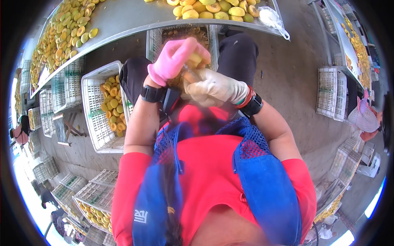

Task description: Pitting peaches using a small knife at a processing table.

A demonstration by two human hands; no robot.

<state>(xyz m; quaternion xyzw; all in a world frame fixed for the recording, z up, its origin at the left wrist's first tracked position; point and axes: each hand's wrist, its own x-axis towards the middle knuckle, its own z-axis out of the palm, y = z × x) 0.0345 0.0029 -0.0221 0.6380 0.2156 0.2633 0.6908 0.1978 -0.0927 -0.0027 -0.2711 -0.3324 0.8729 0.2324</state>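
Observation:
My left hand (176, 59), in a pink glove, is closed around a yellow peach (194, 60) above my lap. My right hand (219, 87), in a whitish glove, meets it from the right with its fingers curled. Between the hands is a thin greyish tool (191, 75), blurred by motion, which my right fingers seem to grip; its kind cannot be made out. Below the hands, between my knees, stands a white plastic crate (154, 43) with brownish scraps in it, partly hidden by my gloves.
Ahead, a metal table (127, 16) bears heaps of peaches (67, 30) and a white plastic bag (269, 17). A crate (92, 110) of halved peaches stands by my left leg. More crates (331, 92) are stacked at right, near another person (364, 117).

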